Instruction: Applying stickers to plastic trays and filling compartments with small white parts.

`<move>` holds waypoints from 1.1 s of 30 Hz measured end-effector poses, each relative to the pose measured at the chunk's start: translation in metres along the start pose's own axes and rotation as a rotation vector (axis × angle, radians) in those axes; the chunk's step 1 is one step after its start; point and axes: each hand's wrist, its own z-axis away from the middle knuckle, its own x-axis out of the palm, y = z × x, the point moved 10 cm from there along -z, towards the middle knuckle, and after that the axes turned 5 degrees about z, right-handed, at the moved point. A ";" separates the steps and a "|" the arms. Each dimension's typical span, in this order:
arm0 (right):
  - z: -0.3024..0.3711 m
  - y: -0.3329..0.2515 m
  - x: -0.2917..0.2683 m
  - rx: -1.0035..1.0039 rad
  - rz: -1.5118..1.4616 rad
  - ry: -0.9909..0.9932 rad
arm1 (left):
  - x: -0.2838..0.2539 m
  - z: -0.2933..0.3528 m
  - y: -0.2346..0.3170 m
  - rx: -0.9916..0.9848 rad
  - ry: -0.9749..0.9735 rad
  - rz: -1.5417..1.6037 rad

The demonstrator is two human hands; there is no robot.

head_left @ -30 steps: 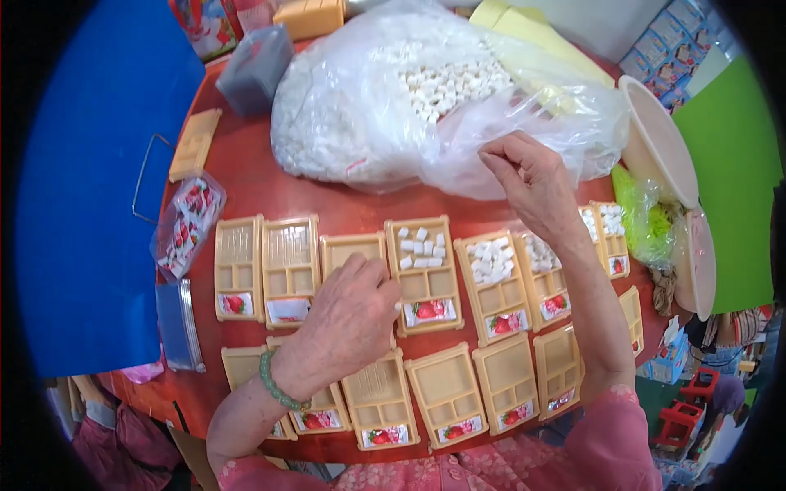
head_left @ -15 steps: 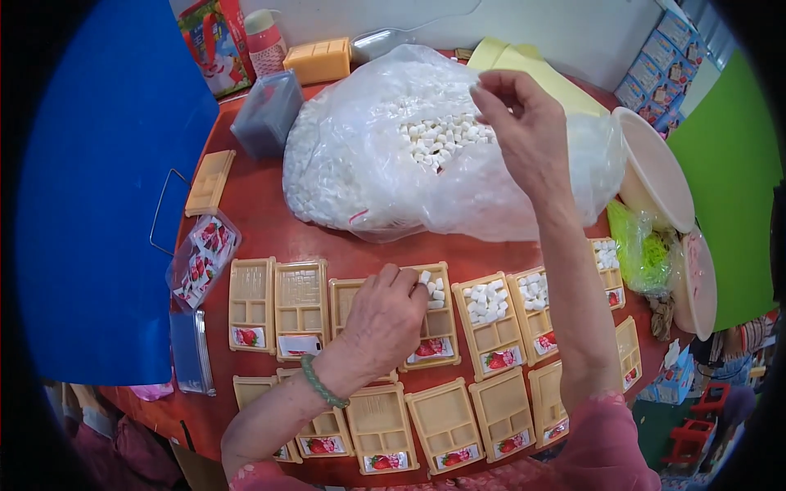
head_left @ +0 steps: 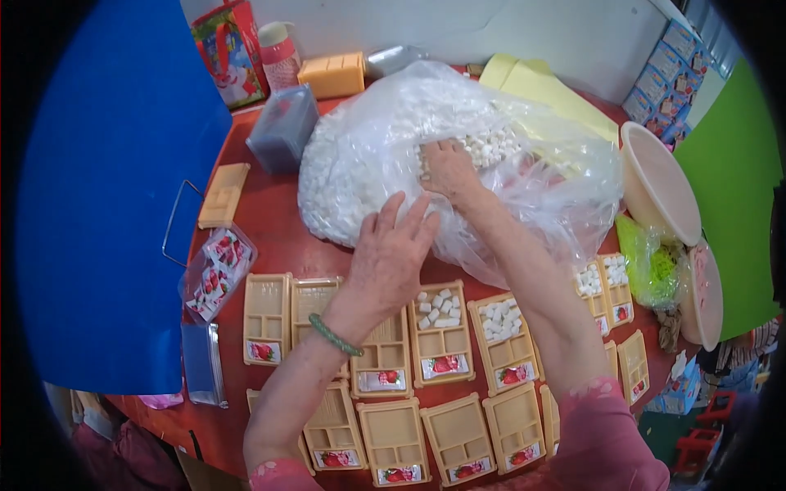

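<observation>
My right hand (head_left: 450,173) reaches into the opening of a large clear plastic bag (head_left: 348,155), its fingers down among small white marshmallow-like pieces (head_left: 491,149). Those fingertips are hidden. Over the bag's near edge, my left hand (head_left: 389,258) has its fingers spread and holds nothing; a green bangle circles the wrist. Below it stand two rows of beige compartment trays (head_left: 391,430). One tray (head_left: 442,334) in the upper row has a loose layer of white pieces in its large compartment, and the tray (head_left: 501,348) to its right holds a fuller heap. Strawberry-printed packets lie in the trays' small compartments.
At left are a clear tub of packets (head_left: 219,274), stacked clear lids (head_left: 205,364) and a grey container (head_left: 283,129). Pale basins (head_left: 661,182) and a bag of bright green material (head_left: 651,258) line the right side. A flask (head_left: 279,57) stands at the back.
My right hand has come down from above the bag into its opening. My left hand has left the tray of white pieces, moved up to the bag and spread its fingers.
</observation>
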 end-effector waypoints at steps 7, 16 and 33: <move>-0.014 -0.016 -0.001 -0.177 -0.194 -0.121 | -0.002 -0.008 -0.010 0.106 0.088 -0.015; 0.025 0.008 -0.081 0.318 -1.092 -0.210 | 0.008 -0.009 -0.015 0.033 0.020 0.078; 0.165 -0.087 -0.063 -0.079 -0.561 -0.872 | 0.016 0.062 0.005 -0.119 -0.232 0.869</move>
